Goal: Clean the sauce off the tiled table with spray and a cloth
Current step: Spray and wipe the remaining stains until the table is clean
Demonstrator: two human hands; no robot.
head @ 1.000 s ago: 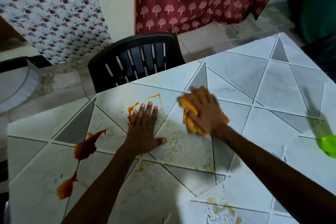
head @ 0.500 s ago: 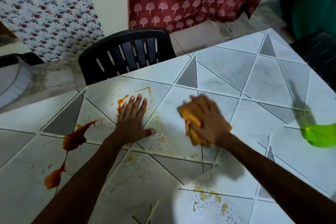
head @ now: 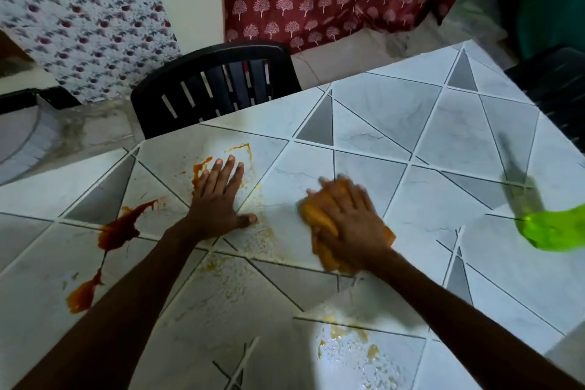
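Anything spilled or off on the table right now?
A dark red sauce puddle sits unwiped on the tiled table left of the left hand, trailing to an orange blob. The right hand presses the orange cloth away from it.

On the table [head: 395, 123], the cloth [head: 319, 222] lies centrally under the right hand [head: 351, 218]; the left hand [head: 218, 203] rests flat to its left. Sauce [head: 117, 231] lies near the left edge, the spray bottle [head: 554, 228] at the right edge.

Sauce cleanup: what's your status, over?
Left hand flat on table. Right hand pressing orange cloth down. Red sauce at far left, unwiped. Nothing blocking.
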